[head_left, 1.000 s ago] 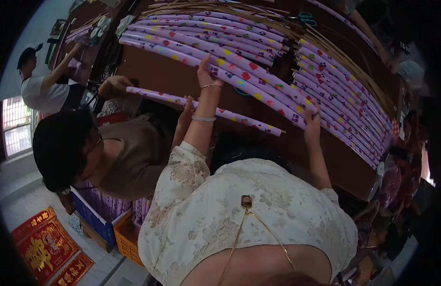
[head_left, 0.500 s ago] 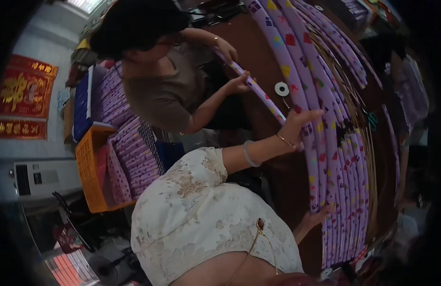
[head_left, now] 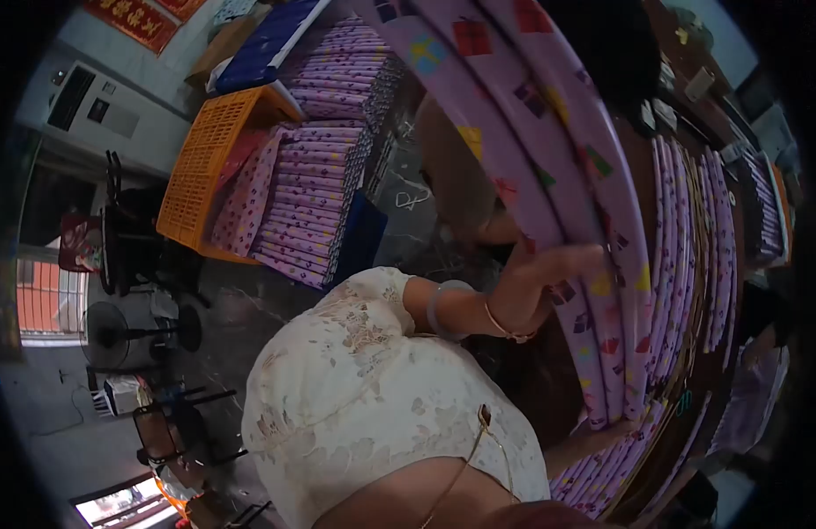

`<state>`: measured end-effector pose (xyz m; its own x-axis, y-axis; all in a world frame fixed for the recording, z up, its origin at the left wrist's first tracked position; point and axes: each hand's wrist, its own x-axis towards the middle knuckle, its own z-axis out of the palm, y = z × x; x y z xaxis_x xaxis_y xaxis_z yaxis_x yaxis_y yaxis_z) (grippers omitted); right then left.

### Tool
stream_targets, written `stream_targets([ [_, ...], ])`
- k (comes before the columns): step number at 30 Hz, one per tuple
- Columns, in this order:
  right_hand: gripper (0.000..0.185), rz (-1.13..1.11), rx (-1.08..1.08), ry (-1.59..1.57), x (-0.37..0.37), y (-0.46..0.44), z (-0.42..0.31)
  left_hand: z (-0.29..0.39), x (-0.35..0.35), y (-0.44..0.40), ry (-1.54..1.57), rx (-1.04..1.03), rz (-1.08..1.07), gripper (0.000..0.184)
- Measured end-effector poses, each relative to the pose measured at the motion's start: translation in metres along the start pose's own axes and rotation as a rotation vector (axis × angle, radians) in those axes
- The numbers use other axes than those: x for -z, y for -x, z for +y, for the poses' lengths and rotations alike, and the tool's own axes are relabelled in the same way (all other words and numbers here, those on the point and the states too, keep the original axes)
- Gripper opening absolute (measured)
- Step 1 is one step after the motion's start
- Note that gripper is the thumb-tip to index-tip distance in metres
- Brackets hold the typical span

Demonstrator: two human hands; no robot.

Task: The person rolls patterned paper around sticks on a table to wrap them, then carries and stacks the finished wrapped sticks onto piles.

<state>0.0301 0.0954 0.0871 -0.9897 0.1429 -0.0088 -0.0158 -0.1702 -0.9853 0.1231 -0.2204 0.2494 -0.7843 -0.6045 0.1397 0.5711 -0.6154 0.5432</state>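
Head view | three purple rolls (head_left: 524, 99) raised before the person, just left of more rolls (head_left: 668, 264) on the table (head_left: 536, 375) | left hand (head_left: 536, 286) fingers wrapped round mid-length, right hand (head_left: 602, 441) fingers gripping the near end; set apart, I'd guess, against sagging | orange crate (head_left: 201, 172) at left, rolls packed close beside it, presumably for tidiness

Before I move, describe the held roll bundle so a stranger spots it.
Start at the white patterned top. Follow the wearer's braceleted left hand to a purple gift-print bundle, its lower end at the right hand. Unlike the rolls lying beyond, both hands hold it.
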Motion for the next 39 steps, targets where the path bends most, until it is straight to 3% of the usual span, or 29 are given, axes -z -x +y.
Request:
stream_targets([
  [2,0.055,-0.369,0.692,0.609,-0.045,0.0,-0.014,0.049,0.019,-0.008,0.075,-0.094,-0.016,0.055],
  [3,0.052,-0.251,0.485,0.559,-0.103,0.031,-0.038,0.069,0.033,-0.01,0.067,-0.112,-0.008,0.055],
  [4,0.052,-0.265,0.483,0.554,-0.135,0.04,-0.044,0.088,0.047,-0.012,0.126,-0.158,0.036,0.055],
  [6,0.048,-0.355,0.115,0.077,-0.181,0.064,-0.043,0.12,0.08,-0.016,0.179,-0.198,0.082,0.054],
  [7,0.049,-0.42,0.193,0.165,-0.195,0.068,-0.035,0.135,0.103,-0.019,0.215,-0.169,0.142,0.053],
  [9,0.048,-0.402,0.126,0.123,-0.23,0.093,-0.018,0.167,0.148,-0.033,0.236,-0.127,0.178,0.052],
  [12,0.045,-0.44,0.056,0.16,-0.287,0.149,-0.008,0.204,0.226,-0.042,0.233,0.002,0.494,0.033],
  [15,0.045,-0.476,0.068,0.283,-0.339,0.19,0.003,0.243,0.288,-0.057,0.327,0.068,0.492,0.024],
  [17,0.047,-0.42,-0.048,0.279,-0.369,0.211,0.007,0.25,0.341,-0.071,0.38,0.068,0.501,0.029],
  [21,0.041,-0.507,0.074,0.373,-0.428,0.237,0.011,0.265,0.418,-0.094,0.488,0.095,0.496,0.032],
  [27,0.036,-0.517,0.041,0.381,-0.504,0.251,0.045,0.286,0.502,-0.136,0.515,0.059,0.555,0.033],
  [29,0.036,-0.535,0.055,0.41,-0.537,0.251,0.058,0.3,0.532,-0.151,0.5,0.06,0.574,0.043],
  [31,0.036,-0.582,-0.007,0.366,-0.575,0.251,0.074,0.318,0.552,-0.166,0.458,0.022,0.611,0.041],
  [33,0.036,-0.628,-0.099,0.324,-0.619,0.246,0.089,0.34,0.575,-0.183,0.409,0.014,0.783,0.031],
  [37,0.036,-0.755,-0.142,0.203,-0.696,0.217,0.163,0.371,0.626,-0.218,0.349,-0.142,0.777,0.042],
  [39,0.035,-0.795,-0.227,0.227,-0.74,0.2,0.193,0.382,0.655,-0.232,0.345,-0.166,0.886,0.044],
])
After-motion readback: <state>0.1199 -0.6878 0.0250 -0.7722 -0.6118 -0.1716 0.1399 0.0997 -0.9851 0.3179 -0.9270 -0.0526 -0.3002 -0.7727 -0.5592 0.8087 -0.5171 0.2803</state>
